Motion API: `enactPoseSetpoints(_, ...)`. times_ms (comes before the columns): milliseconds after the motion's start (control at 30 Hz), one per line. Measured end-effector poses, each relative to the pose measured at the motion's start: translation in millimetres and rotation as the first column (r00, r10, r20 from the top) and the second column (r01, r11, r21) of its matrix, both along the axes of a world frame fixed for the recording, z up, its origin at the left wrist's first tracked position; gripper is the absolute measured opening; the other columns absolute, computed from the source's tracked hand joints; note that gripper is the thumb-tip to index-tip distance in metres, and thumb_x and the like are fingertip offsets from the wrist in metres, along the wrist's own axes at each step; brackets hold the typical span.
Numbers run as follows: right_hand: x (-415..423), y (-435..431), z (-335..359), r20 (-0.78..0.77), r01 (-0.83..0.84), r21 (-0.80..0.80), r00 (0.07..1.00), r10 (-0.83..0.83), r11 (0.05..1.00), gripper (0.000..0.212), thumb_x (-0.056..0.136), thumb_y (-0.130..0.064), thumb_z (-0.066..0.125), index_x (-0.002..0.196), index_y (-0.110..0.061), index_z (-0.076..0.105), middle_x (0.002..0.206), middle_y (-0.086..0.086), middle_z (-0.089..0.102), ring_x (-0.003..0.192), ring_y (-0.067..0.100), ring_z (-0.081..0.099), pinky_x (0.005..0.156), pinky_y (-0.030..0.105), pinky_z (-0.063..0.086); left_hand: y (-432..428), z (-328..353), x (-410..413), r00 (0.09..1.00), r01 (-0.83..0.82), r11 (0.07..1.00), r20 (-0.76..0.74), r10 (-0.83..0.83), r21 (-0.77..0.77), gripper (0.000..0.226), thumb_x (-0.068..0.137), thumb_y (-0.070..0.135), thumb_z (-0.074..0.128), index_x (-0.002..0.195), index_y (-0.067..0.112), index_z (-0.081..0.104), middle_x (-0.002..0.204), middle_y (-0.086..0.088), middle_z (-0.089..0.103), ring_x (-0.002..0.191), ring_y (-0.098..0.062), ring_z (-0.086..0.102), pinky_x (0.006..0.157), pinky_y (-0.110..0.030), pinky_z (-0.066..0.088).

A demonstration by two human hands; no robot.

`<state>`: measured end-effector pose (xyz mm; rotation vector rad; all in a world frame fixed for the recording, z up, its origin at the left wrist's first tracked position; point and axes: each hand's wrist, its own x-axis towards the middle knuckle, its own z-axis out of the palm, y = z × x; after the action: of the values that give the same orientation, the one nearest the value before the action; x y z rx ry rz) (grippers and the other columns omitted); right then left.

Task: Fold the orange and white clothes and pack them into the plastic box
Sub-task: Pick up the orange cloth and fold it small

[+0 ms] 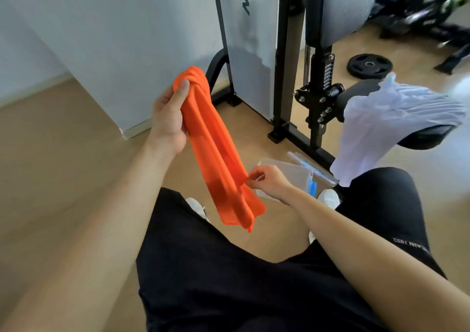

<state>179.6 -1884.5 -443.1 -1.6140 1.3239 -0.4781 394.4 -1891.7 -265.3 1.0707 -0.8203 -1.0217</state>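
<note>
My left hand [169,118] grips the top end of an orange garment [216,153], which hangs down bunched in a long strip above my lap. My right hand [267,181] pinches the strip's right edge near its lower end. A white garment [381,123] lies draped over a black padded seat at the right, untouched. The clear plastic box [292,171] with blue clips sits on the floor between my feet, partly hidden behind my right hand and the orange cloth. Its lid [312,166] lies just behind it.
A black exercise machine frame [292,90] stands directly ahead. A weight plate [370,66] lies on the wooden floor beyond it, with more gym gear at the top right. A white wall corner [127,77] rises on the left. My legs in black shorts fill the foreground.
</note>
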Motion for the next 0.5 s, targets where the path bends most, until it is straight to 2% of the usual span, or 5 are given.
enactPoseSetpoints(67,4,-8,-15,-0.015,0.030,0.012,0.999,-0.030,0.999,0.007,0.083,-0.017,0.078,0.085,-0.020,0.072,0.086,0.000,0.072,0.086,0.019,0.067,0.083,0.037,0.056,-6,-7,11,0.999,-0.049,0.999,0.002,0.049,0.021,0.013,0.094,0.025,0.066,0.089,0.017,0.076,0.097,-0.009,0.072,0.091,-0.022,0.068,0.086,-0.038,0.057)
enactPoseSetpoints(200,-17,-24,-26,0.023,0.185,0.071,0.982,-0.187,0.980,0.008,0.095,-0.012,0.064,0.103,-0.011,0.066,0.100,0.008,0.073,0.095,0.023,0.069,0.082,0.034,0.056,-21,-36,35,0.981,-0.189,0.966,0.082,0.177,0.178,0.015,0.091,0.031,0.069,0.078,0.024,0.070,0.084,0.006,0.068,0.080,-0.010,0.065,0.073,-0.027,0.051)
enactPoseSetpoints(333,-55,-48,-29,0.038,0.319,0.034,0.947,-0.320,0.947,0.009,0.097,-0.016,0.061,0.105,-0.016,0.062,0.103,0.006,0.066,0.095,0.021,0.065,0.078,0.033,0.057,-28,-88,56,0.944,-0.319,0.892,0.190,0.270,0.321,0.013,0.077,0.033,0.077,0.070,0.025,0.069,0.083,0.005,0.064,0.079,-0.013,0.059,0.075,-0.032,0.049)
enactPoseSetpoints(400,-70,-49,-32,0.050,0.364,0.032,0.930,-0.365,0.931,0.008,0.097,-0.017,0.059,0.104,-0.016,0.061,0.098,0.007,0.066,0.087,0.020,0.063,0.073,0.036,0.057,-26,-121,60,0.933,-0.338,0.853,0.261,0.247,0.398,0.012,0.067,0.037,0.078,0.070,0.027,0.071,0.087,0.001,0.065,0.082,-0.016,0.058,0.080,-0.037,0.050)
enactPoseSetpoints(500,-86,-50,-42,0.067,0.413,-0.009,0.909,-0.412,0.910,0.004,0.097,-0.014,0.058,0.099,-0.016,0.061,0.078,0.000,0.058,0.067,0.007,0.055,0.055,0.019,0.046,-20,-174,48,0.933,-0.322,0.812,0.311,0.183,0.487,0.018,0.076,0.031,0.076,0.074,0.020,0.062,0.085,-0.003,0.059,0.081,-0.017,0.052,0.078,-0.036,0.046)
